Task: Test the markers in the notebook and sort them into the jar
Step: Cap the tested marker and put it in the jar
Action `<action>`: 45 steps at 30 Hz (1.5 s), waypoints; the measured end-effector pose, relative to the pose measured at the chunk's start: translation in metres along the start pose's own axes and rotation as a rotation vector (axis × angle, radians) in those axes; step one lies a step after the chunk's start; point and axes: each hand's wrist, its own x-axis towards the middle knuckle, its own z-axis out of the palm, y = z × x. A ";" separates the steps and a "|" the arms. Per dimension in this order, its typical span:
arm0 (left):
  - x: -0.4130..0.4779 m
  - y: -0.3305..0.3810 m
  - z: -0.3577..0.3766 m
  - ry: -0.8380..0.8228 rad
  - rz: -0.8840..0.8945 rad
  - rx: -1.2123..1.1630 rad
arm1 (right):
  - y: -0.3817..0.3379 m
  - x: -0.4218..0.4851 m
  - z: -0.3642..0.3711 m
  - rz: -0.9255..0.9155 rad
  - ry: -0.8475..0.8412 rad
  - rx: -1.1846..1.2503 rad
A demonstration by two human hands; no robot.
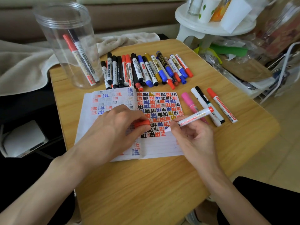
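Red whiteboard marker (194, 116): uncapped, clamped in the curled fingers of the right hand (194, 140), tip on the right page of the open notebook (162, 146) at mid-tabletop (146, 184). Left hand (113, 127) rests on the notebook, fingers pinching the red cap (142, 123). Four markers (209, 103) lie beside the notebook toward the right edge. A row of markers (146, 70) lies near the far edge. Clear jar (68, 46), far left corner, upright, holds two markers.
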 end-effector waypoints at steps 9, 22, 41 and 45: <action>0.000 0.001 0.000 0.007 0.004 -0.006 | -0.001 0.002 0.001 -0.005 -0.031 -0.040; 0.000 0.000 0.000 0.010 0.034 -0.008 | -0.003 0.001 0.000 0.007 -0.018 -0.036; 0.007 0.005 0.005 0.094 0.107 -0.054 | -0.033 0.007 -0.014 0.157 -0.033 0.383; 0.008 0.009 0.004 0.117 0.060 -0.074 | -0.035 0.007 -0.012 0.151 -0.056 0.393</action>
